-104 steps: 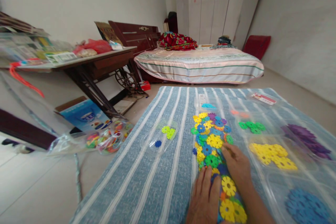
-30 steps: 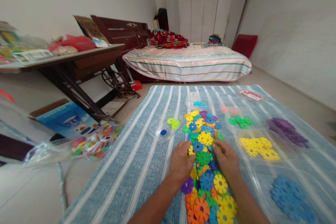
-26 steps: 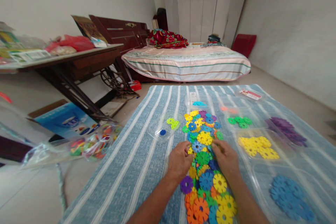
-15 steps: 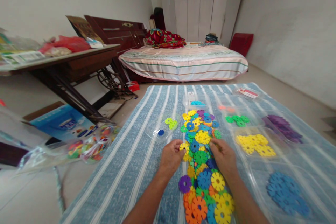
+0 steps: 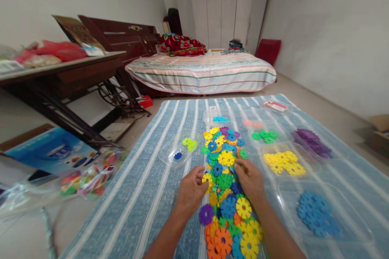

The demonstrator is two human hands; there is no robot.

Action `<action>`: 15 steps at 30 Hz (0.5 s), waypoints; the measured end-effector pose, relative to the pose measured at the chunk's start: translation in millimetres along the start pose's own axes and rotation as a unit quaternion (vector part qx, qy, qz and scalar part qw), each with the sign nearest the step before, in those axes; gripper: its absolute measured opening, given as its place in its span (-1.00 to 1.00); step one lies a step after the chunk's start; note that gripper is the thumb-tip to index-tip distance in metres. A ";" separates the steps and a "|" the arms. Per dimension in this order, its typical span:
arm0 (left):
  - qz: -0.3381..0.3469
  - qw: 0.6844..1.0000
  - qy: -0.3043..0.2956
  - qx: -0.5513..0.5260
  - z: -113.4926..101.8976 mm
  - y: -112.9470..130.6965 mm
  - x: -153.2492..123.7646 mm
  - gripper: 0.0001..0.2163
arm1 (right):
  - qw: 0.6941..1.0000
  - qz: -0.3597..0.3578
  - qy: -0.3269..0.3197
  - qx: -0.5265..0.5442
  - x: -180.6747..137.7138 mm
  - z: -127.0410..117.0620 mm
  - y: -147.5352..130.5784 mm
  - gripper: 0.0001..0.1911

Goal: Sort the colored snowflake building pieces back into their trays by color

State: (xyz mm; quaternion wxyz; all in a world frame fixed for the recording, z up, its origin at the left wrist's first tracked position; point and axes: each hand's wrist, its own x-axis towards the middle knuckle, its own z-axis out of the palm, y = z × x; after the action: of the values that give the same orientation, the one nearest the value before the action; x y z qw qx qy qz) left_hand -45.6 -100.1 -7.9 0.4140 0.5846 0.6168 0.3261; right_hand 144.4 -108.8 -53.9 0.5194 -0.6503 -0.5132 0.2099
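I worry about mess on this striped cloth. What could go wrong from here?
The left hand pinches a yellow piece at the edge of the mixed pile; lifting it might drag neighbouring pieces onto the cloth. The right hand rests on the pile beside the tray of yellow pieces, so its forearm could nudge that tray.

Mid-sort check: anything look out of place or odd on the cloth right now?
One thing: a lone blue disc sits in the left clear tray with the lime discs, while the other blue discs fill the near right tray. A bag of discs also lies off the cloth, on the floor.
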 end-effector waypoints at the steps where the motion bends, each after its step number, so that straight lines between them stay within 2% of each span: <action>1: 0.006 1.000 -0.001 0.003 1.0 0.0 -1.1 -0.66 | 1.000 -0.001 -0.001 0.000 0.5 0.2 -0.4 -0.71; 8: -0.001 1.000 0.022 0.001 -3.6 2.7 0.9 -0.70 | 1.000 -0.012 0.006 -0.005 3.0 2.2 0.6 -0.75; 12: 0.022 0.998 0.062 -0.011 -8.1 21.4 7.5 -0.71 | 1.000 -0.013 0.008 -0.001 3.6 3.0 -0.5 -0.75; 15: 0.051 0.997 0.042 -0.035 5.7 43.6 14.7 -0.71 | 1.000 -0.012 0.011 -0.006 3.6 2.7 -2.6 -0.75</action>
State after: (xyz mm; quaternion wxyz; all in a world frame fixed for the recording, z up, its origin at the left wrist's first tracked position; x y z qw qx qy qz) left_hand -20.4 -81.5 26.3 0.3907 0.5861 0.5915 0.3925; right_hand 142.5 -104.5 -51.7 0.5235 -0.6496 -0.5165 0.1929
